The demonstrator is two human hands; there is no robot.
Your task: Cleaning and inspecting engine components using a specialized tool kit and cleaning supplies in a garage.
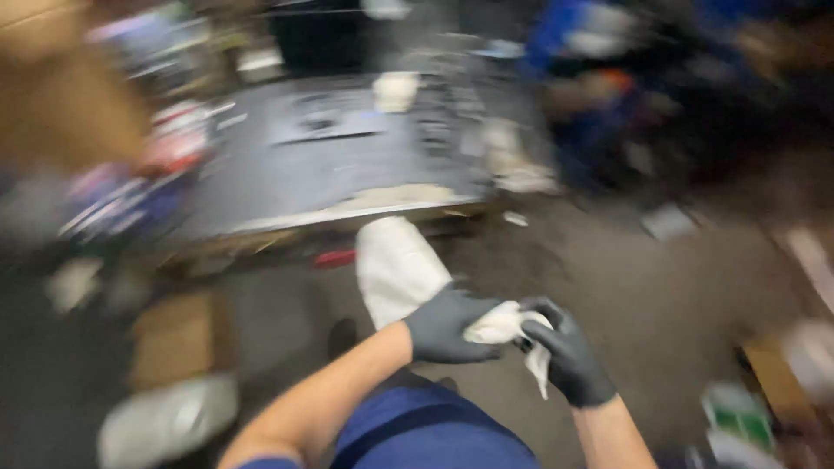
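Both my hands wear dark grey gloves. My left hand (pixel 445 326) and my right hand (pixel 565 352) close together on a crumpled white cloth (pixel 502 326), held in front of my blue trousers (pixel 426 430). A tail of the cloth hangs below my right hand. A larger white cloth or bag (pixel 395 265) lies on the floor just beyond my left hand, below the edge of a dark bench top (pixel 330 165). The whole view is smeared by motion.
The dark bench carries blurred small items and a pale object (pixel 395 89). A cardboard box (pixel 174 339) and a white bag (pixel 165 421) lie on the floor at left. Blue shapes (pixel 591 104) stand at upper right. Green and white packages (pixel 738 417) sit at lower right.
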